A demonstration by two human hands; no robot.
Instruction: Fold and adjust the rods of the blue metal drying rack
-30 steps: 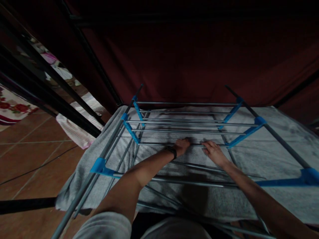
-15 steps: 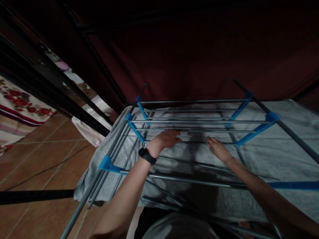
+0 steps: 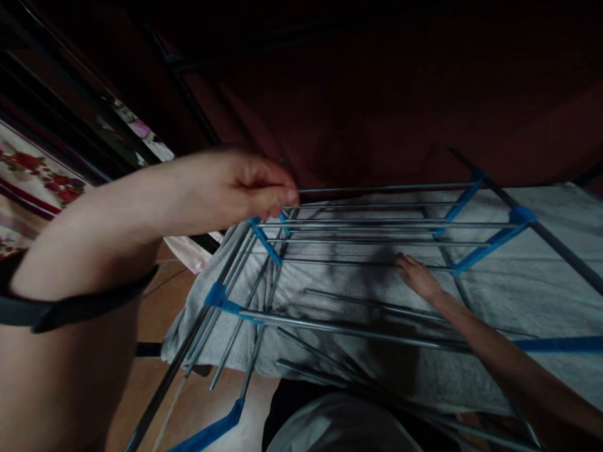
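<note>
A drying rack of grey metal tubes (image 3: 348,328) with blue plastic joints (image 3: 490,248) stands on a grey blanket. My left hand (image 3: 254,188), wearing a dark wristband (image 3: 70,311), is raised close to the camera in front of the rack's left side. Its fingers are curled together, and no object shows in them. It covers part of the rack's left upper joint. My right hand (image 3: 421,279) is at the lower inner rod (image 3: 339,262), right of its middle, with fingers closed around the rod. Its fingertips are partly in shadow.
Loose tubes (image 3: 311,371) lie on the near part of the grey blanket (image 3: 556,263). A dark red panel (image 3: 377,113) rises behind. Black bars (image 3: 80,113) cross at the left, over a tiled floor (image 3: 151,333). A blue piece (image 3: 211,430) on a tube sits near my legs.
My left hand has left the rack's rods and swung up and left toward the camera. My right hand stays at the same rod. The view has shifted slightly left.
</note>
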